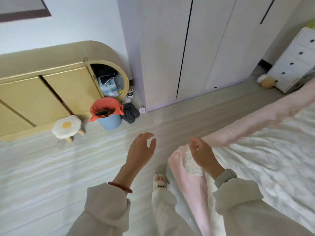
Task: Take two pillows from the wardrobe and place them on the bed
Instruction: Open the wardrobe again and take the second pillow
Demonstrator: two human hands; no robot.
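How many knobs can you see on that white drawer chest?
5 knobs on the white drawer chest, far right. More may be cut off.

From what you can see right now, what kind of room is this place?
Most likely a home bedroom: a bed with pink and white bedding on the right, a tall white wardrobe with shut doors ahead, and a white chest of drawers beyond.

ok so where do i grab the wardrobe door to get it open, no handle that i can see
Hook fingertips into the dark vertical gap between the two nearest wardrobe doors and pull toward you. The panels are flat and shut, no knobs visible, so that slot looks like the only grip. The left hand, open and empty, is nearer.
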